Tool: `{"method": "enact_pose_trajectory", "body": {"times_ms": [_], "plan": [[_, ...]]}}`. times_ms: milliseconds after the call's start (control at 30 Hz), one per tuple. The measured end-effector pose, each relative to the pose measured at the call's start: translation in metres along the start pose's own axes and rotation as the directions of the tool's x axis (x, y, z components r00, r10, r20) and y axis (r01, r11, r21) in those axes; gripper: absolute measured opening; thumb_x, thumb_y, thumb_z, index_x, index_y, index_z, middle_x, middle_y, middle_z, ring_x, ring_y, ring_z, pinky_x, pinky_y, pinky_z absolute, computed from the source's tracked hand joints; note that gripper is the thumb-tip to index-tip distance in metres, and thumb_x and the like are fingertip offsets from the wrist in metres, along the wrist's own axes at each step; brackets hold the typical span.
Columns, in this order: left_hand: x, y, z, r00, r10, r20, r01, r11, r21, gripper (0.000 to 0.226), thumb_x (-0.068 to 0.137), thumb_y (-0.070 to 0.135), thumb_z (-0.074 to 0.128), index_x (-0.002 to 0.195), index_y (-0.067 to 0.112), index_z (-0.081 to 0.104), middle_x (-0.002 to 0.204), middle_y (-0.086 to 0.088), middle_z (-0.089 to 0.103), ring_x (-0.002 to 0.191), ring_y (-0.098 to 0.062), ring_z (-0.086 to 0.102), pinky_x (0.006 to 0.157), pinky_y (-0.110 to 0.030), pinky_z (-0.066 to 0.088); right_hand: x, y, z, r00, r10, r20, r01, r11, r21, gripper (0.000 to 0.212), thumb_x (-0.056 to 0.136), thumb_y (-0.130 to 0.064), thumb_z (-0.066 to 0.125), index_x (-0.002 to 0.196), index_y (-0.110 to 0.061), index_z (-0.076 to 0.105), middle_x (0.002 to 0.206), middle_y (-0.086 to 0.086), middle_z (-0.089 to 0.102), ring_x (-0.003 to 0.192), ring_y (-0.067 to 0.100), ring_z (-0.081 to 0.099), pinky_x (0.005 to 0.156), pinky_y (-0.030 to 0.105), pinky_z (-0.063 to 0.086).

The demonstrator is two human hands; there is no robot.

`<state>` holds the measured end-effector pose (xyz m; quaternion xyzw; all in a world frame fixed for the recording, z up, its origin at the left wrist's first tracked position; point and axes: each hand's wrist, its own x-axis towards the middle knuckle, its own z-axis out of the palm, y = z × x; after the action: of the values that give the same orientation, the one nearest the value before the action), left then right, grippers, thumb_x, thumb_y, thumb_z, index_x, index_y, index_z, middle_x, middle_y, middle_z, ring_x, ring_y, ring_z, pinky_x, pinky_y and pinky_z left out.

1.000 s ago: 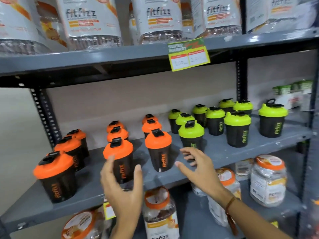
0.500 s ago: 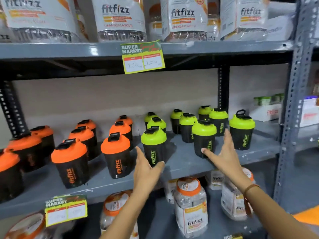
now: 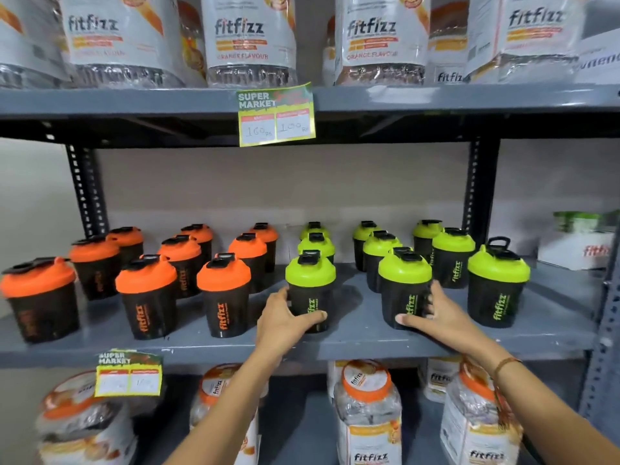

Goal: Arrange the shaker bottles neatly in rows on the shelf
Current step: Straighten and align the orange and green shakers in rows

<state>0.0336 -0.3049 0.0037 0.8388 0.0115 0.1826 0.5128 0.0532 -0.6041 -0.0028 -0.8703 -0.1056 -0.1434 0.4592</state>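
Black shaker bottles stand in rows on the grey middle shelf (image 3: 362, 340). Orange-lidded ones fill the left half, green-lidded ones the right half. My left hand (image 3: 285, 318) wraps the lower body of the front green-lidded bottle (image 3: 310, 290) near the centre. My right hand (image 3: 432, 312) grips another front green-lidded bottle (image 3: 404, 290) from its right side. Both bottles stand upright on the shelf. A further green-lidded bottle (image 3: 498, 286) with a raised carry loop stands alone at the front right.
Large fitfizz jars (image 3: 250, 38) line the upper shelf, whose edge carries a price tag (image 3: 276, 114). Jars with orange lids (image 3: 367, 411) sit on the shelf below. Perforated uprights (image 3: 604, 330) frame the right side. A second price tag (image 3: 129, 374) hangs at lower left.
The view has shifted right along the shelf. Both hands, open in the air before, have reached forward and closed around two front green-lidded bottles.
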Motion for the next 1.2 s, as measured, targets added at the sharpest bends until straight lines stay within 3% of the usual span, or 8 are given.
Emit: {"method": "enact_pose_trajectory", "body": {"times_ms": [100,267,467,600,733,867,1033,1200], "plan": [[-0.001,-0.001,0.002,1.0,0.013,0.008,-0.013,1.0,0.019,0.074,0.043,0.064,0.077,0.108,0.031,0.061,0.109,0.01,0.069,0.099,-0.01,0.065,0.089,-0.036,0.052,0.003,0.001,0.001,1.0,-0.01,-0.006,0.01,0.998,0.057,0.084,0.055,-0.055,0.086,0.119,-0.039,0.034,0.107,-0.027,0.049,0.095,-0.008,0.057,0.088,0.019,0.047],[-0.001,-0.002,0.005,0.999,0.032,0.009,-0.032,0.999,0.019,0.076,0.042,0.068,0.079,0.109,0.037,0.06,0.099,0.019,0.07,0.09,-0.001,0.065,0.079,-0.026,0.049,0.002,-0.002,0.009,0.999,-0.039,-0.027,0.041,0.993,0.109,0.072,0.051,-0.052,0.089,0.106,-0.052,0.042,0.104,-0.032,0.051,0.086,-0.03,0.056,0.068,0.0,0.046],[0.002,-0.005,0.005,0.998,0.061,0.031,-0.061,0.998,-0.009,0.077,0.041,0.067,0.08,0.108,0.039,0.057,0.104,0.016,0.07,0.092,-0.003,0.067,0.085,-0.031,0.053,0.004,0.004,0.011,0.999,-0.013,-0.031,0.017,0.993,0.119,0.082,0.041,-0.067,0.086,0.108,-0.056,0.04,0.108,-0.031,0.054,0.093,-0.014,0.061,0.087,0.021,0.05],[0.003,-0.005,-0.002,0.988,0.064,0.137,-0.037,0.981,-0.188,0.088,0.043,0.056,0.088,0.121,0.032,0.054,0.112,0.013,0.065,0.1,0.0,0.063,0.088,-0.024,0.049,0.005,0.01,0.007,1.0,-0.031,0.0,0.031,0.991,0.132,0.085,0.044,-0.066,0.088,0.106,-0.078,0.032,0.114,-0.039,0.05,0.098,-0.029,0.053,0.079,0.006,0.047],[0.004,0.007,-0.018,0.984,0.054,0.167,0.031,0.883,-0.468,0.104,0.053,0.062,0.078,0.142,0.023,0.041,0.133,0.009,0.055,0.118,-0.002,0.052,0.099,-0.023,0.04,0.005,0.002,-0.007,0.998,0.014,-0.068,0.018,0.894,0.447,0.086,0.054,-0.079,0.072,0.13,-0.058,0.039,0.147,-0.007,0.045,0.134,0.014,0.046,0.108,0.043,0.04],[0.03,0.029,-0.027,0.991,0.097,0.09,-0.032,0.836,-0.548,0.062,0.087,0.053,0.058,0.139,0.022,0.047,0.134,0.01,0.055,0.116,-0.001,0.052,0.102,-0.027,0.04,0.019,-0.022,-0.022,0.973,0.082,-0.215,0.072,0.779,0.623,0.059,0.083,-0.073,0.046,0.133,-0.041,0.051,0.144,0.001,0.052,0.126,0.015,0.054,0.091,0.035,0.046],[0.088,0.03,-0.014,0.996,-0.062,0.063,0.087,0.786,-0.612,0.042,0.097,0.012,0.051,0.139,0.014,0.047,0.142,-0.01,0.052,0.13,-0.025,0.048,0.11,-0.039,0.038,0.069,-0.051,-0.036,0.938,0.083,-0.337,0.114,0.843,0.526,0.025,0.099,-0.025,0.047,0.115,-0.035,0.063,0.132,0.0,0.059,0.117,0.014,0.057,0.097,0.036,0.047],[0.125,0.006,0.011,0.96,-0.222,0.173,0.281,0.724,-0.63,0.062,0.087,0.0,0.06,0.144,0.005,0.035,0.135,-0.022,0.053,0.117,-0.033,0.055,0.095,-0.043,0.047,0.115,-0.043,-0.028,0.986,0.12,-0.112,-0.084,0.955,0.284,0.051,0.09,-0.024,0.067,0.138,-0.022,0.052,0.137,0.007,0.055,0.123,0.018,0.052,0.104,0.032,0.038]]}}
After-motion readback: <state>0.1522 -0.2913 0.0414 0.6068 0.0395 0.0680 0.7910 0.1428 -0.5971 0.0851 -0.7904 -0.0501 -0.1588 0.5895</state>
